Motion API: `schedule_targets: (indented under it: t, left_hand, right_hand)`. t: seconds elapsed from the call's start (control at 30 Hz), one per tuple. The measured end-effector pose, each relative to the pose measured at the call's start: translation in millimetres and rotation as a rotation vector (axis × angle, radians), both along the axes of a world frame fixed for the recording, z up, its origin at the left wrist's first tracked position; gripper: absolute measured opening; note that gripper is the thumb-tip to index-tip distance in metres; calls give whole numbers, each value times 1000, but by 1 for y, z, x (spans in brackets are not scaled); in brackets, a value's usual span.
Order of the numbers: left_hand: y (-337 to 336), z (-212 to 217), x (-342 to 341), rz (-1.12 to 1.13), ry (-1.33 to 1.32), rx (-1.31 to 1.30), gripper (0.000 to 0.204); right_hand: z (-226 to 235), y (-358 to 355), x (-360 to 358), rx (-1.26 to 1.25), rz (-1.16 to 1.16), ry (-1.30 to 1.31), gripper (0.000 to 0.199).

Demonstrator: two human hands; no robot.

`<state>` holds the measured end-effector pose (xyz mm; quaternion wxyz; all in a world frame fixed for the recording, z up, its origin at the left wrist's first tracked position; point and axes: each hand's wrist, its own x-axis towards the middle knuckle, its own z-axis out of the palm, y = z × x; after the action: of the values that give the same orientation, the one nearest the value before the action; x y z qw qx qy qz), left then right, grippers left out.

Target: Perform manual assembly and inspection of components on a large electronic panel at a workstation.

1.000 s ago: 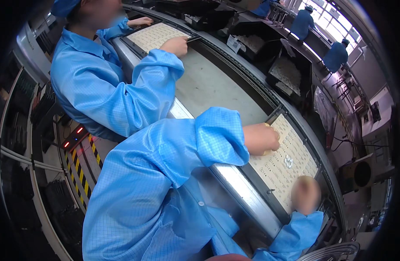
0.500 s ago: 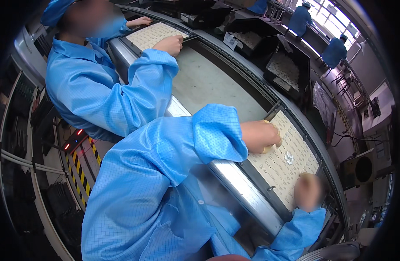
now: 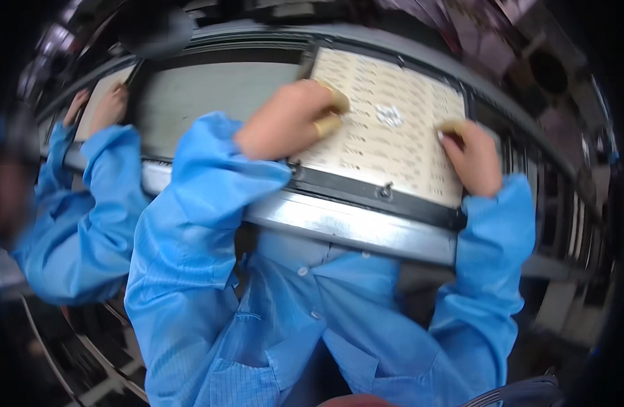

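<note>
"Left hand (image 3: 291,117)?"
"Curled over the cream panel (image 3: 408,157), left side; grip cannot be told."
"Panel?"
"Flat between both hands, rows of small marks, white pieces (image 3: 390,116) heaped mid-panel."
"Right hand (image 3: 475,154)?"
"Fingertips bunched over the panel's right side; contents unclear."

Free room over the cream board (image 3: 373,149) between left hand (image 3: 291,119) and right hand (image 3: 475,157); white pile (image 3: 390,116) midway

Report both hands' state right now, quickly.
Left hand: fingers curled at the cream panel; grip contents cannot be told.
Right hand: seemingly pinching a small white piece.
</note>
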<state>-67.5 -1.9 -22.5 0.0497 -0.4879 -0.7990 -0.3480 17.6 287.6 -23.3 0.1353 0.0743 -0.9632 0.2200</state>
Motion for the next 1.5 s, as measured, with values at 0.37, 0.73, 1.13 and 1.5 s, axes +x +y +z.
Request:
schedule_targets:
  t: [0.37,0.73,1.13,1.5]
  left_hand:
    - [18,-6,14,91,237,-249,13]
    - [20,-9,13,77,250,-268,9]
    - [37,14,13,70,158,-238,20]
    - [67,3,-8,93,84,-268,20]
  right_hand:
    - [-6,-2,6,-38,-18,-59,16]
    - [-5,1,7,20,-27,-26,15]
    - [-8,4,1,38,16,-36,13]
    - [-2,-6,3,181,6,-37,13]
